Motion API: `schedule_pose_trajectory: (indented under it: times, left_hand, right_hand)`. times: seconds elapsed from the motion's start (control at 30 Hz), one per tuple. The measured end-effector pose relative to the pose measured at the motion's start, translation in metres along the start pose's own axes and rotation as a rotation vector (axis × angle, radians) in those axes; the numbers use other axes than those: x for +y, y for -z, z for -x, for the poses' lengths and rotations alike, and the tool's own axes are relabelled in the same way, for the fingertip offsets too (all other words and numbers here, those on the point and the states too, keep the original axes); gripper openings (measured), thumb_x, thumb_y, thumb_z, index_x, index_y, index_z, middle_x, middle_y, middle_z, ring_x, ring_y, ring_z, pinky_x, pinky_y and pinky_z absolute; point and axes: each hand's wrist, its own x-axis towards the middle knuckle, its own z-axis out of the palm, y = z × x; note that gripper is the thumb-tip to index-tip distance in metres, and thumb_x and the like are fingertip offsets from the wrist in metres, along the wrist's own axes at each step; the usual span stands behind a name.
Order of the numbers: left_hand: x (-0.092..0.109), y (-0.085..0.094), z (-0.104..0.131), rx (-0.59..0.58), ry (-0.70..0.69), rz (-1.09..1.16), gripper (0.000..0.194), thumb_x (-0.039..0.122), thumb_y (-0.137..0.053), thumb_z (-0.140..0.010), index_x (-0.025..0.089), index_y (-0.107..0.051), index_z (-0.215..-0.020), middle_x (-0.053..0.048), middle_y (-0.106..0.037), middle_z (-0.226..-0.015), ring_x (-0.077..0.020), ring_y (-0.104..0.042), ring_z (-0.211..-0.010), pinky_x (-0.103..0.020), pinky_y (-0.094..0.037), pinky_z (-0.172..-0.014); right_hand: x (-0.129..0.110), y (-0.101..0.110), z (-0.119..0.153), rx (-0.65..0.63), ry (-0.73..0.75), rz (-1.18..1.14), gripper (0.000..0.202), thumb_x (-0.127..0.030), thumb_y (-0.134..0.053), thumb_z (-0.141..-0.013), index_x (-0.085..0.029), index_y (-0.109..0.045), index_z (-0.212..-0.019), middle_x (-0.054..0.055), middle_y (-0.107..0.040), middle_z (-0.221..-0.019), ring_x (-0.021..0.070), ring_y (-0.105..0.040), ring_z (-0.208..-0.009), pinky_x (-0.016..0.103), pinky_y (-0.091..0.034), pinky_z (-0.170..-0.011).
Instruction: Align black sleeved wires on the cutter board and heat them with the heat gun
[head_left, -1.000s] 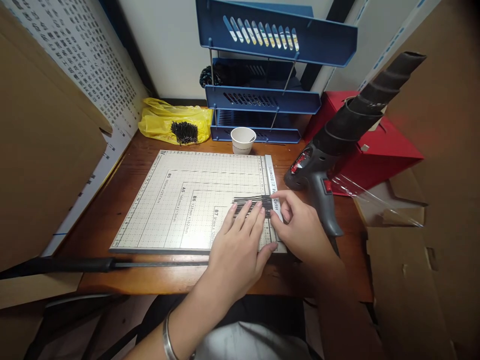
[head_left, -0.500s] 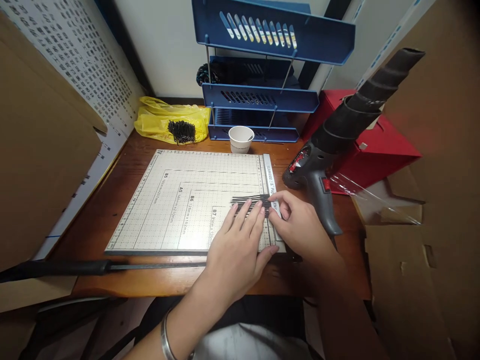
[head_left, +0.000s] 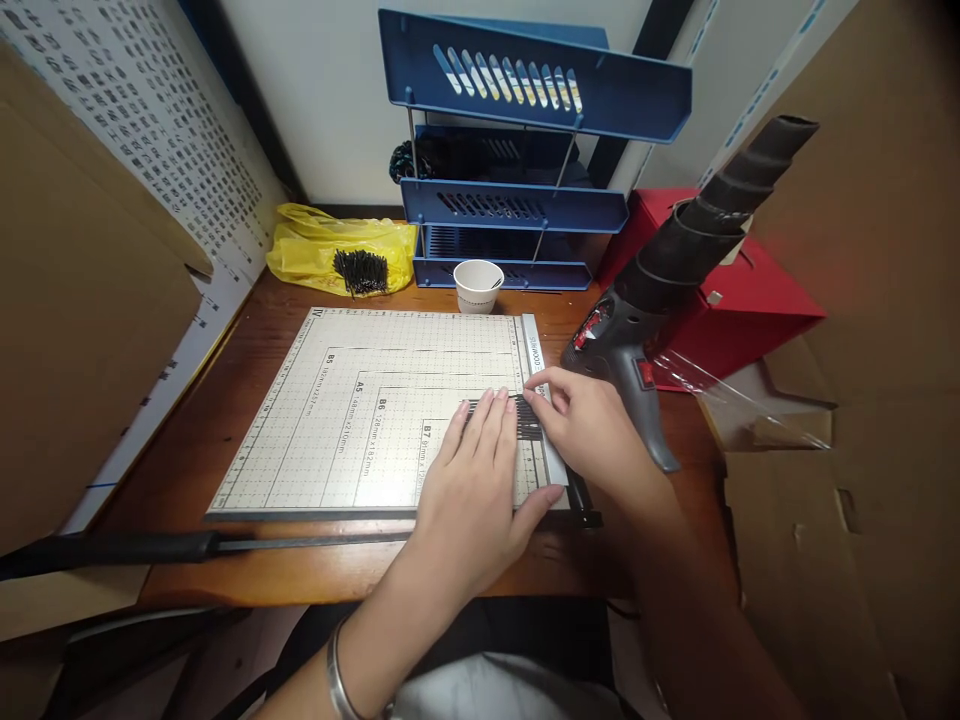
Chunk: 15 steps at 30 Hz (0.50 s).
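A grey paper-cutter board point(head_left: 375, 400) with a printed grid lies on the wooden desk. A row of thin black strips point(head_left: 527, 418) lies across its right part, against the clear ruler bar point(head_left: 541, 400). My left hand point(head_left: 476, 485) rests flat on the strips, fingers spread over them. To their right, my right hand point(head_left: 589, 430) has its fingertips at the strips' ends and on the ruler bar. The cutter's black-handled blade arm point(head_left: 187, 546) lies swung out along the front edge of the board.
A heat gun point(head_left: 660, 290) lies right of the board, before a red box point(head_left: 735, 290). A white paper cup point(head_left: 478, 285), a yellow bag with black strips point(head_left: 352, 262) and blue stacked trays point(head_left: 517, 200) stand behind. Cardboard walls flank both sides.
My left hand has slid further up over the strips, so less of them shows. My right hand's fingertips have shifted a little up along the ruler bar.
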Motion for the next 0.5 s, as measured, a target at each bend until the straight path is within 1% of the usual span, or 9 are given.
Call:
schedule_pose_trajectory:
  times: [0.2,0.3,0.5]
  left_hand:
    - [-0.0021,-0.0034,-0.0046,-0.040,-0.050,0.027,0.090,0.069,-0.027,-0.100,-0.002,-0.034,-0.153,-0.019,-0.033,-0.162,-0.0303,-0.023,-0.154,-0.047,-0.016,-0.128]
    - [-0.0014,-0.0039,-0.0030,-0.041,-0.062,0.036,0.094,0.072,-0.029,-0.098,-0.004,-0.034,-0.153,-0.021,-0.032,-0.162,-0.0316,-0.023,-0.154,-0.047,-0.018,-0.128]
    - [-0.0008,-0.0028,-0.0023,-0.052,-0.061,0.066,0.093,0.072,-0.030,-0.097,-0.003,-0.034,-0.153,-0.020,-0.032,-0.162,-0.0312,-0.025,-0.153,-0.048,-0.021,-0.127]
  right_hand:
    - [0.0059,-0.0036,0.0020,-0.023,-0.011,-0.004,0.020,-0.031,-0.055,-0.089,-0.025,-0.074,-0.094,-0.001,-0.054,-0.063,0.0138,-0.047,-0.060,0.028,-0.031,-0.060]
    - [0.0075,-0.0032,0.0030,-0.027,-0.011,-0.010,0.020,-0.032,-0.055,-0.089,-0.026,-0.073,-0.094,-0.002,-0.054,-0.062,0.0136,-0.046,-0.059,0.028,-0.030,-0.059]
    - [0.0099,-0.0073,0.0029,-0.008,0.008,-0.026,0.017,-0.031,-0.057,-0.088,-0.025,-0.073,-0.091,-0.003,-0.050,-0.058,0.0124,-0.044,-0.055,0.028,-0.030,-0.056]
